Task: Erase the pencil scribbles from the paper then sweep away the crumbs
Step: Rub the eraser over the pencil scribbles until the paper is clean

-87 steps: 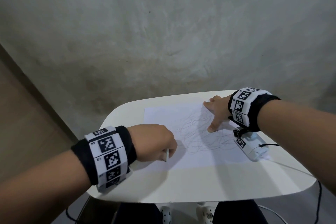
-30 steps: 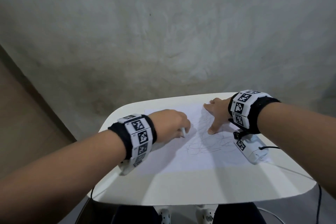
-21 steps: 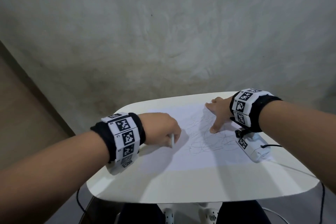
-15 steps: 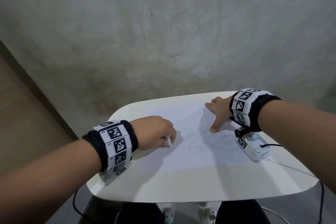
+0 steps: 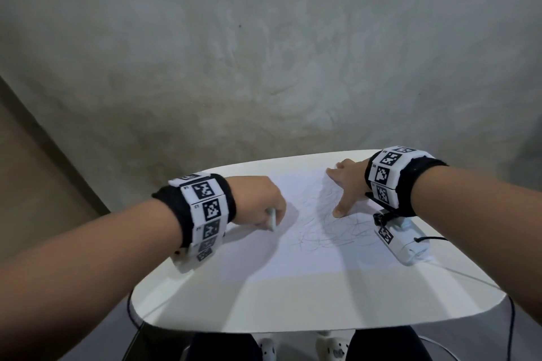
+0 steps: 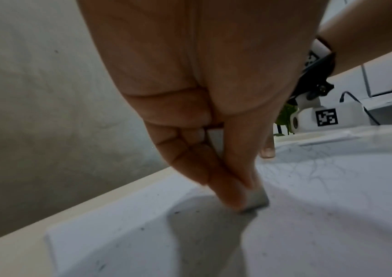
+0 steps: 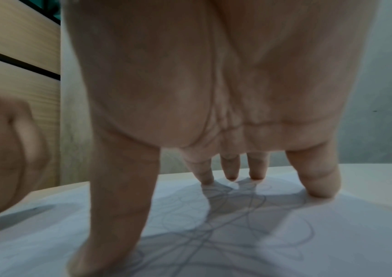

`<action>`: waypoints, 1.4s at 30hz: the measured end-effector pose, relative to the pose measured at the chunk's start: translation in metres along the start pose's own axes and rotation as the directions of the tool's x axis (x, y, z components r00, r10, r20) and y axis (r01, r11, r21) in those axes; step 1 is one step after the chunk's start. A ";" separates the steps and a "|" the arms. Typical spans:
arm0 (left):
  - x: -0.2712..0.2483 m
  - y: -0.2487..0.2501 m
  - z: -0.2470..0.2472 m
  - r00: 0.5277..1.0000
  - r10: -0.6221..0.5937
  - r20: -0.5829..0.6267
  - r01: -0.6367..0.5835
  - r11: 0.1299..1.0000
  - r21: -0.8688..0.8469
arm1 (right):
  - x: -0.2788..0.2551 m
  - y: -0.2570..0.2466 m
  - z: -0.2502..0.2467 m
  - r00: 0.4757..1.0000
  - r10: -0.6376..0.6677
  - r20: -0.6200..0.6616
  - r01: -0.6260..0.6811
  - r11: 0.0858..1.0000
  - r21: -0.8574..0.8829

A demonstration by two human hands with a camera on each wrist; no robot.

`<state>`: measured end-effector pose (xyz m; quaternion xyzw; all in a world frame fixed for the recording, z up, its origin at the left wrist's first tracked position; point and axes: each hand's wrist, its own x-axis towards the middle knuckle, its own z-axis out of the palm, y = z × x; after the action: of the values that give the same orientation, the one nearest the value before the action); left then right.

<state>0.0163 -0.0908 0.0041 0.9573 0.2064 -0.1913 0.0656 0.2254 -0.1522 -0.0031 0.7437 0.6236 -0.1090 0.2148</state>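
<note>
A white sheet of paper lies on the small white table. Grey pencil scribbles cover its middle and right part. My left hand pinches a white eraser and presses its tip on the paper's left part; the eraser shows under the fingertips in the left wrist view, with small dark crumbs around it. My right hand lies spread on the sheet's far right, fingers straight, thumb and fingertips pressing the paper down.
The table stands against a grey plaster wall. A wooden panel runs along the left. A black cable hangs off the table's right side. My knees and white shoes show below the near edge.
My left hand with the eraser has rubbed back and forth over the paper's left part, out toward the scribbles, then nearer, now a little forward again. The right hand has stayed in place.
</note>
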 end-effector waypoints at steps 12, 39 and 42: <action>-0.001 0.000 0.007 0.985 0.012 -0.170 -0.019 0.999 -0.037 | -0.004 0.000 -0.003 1.000 0.002 0.012 -0.002 1.000 -0.003; -0.036 -0.020 0.018 0.992 -0.122 -0.017 0.121 0.991 -0.058 | -0.007 -0.001 -0.004 1.000 -0.002 0.003 0.002 1.000 0.007; -0.041 -0.012 0.016 0.995 -0.100 0.001 0.100 0.995 0.000 | -0.007 -0.001 -0.005 1.000 0.000 0.017 -0.001 1.000 0.015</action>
<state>-0.0287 -0.0989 0.0046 0.9457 0.2538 -0.1950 0.0560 0.2221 -0.1563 0.0044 0.7445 0.6207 -0.1200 0.2147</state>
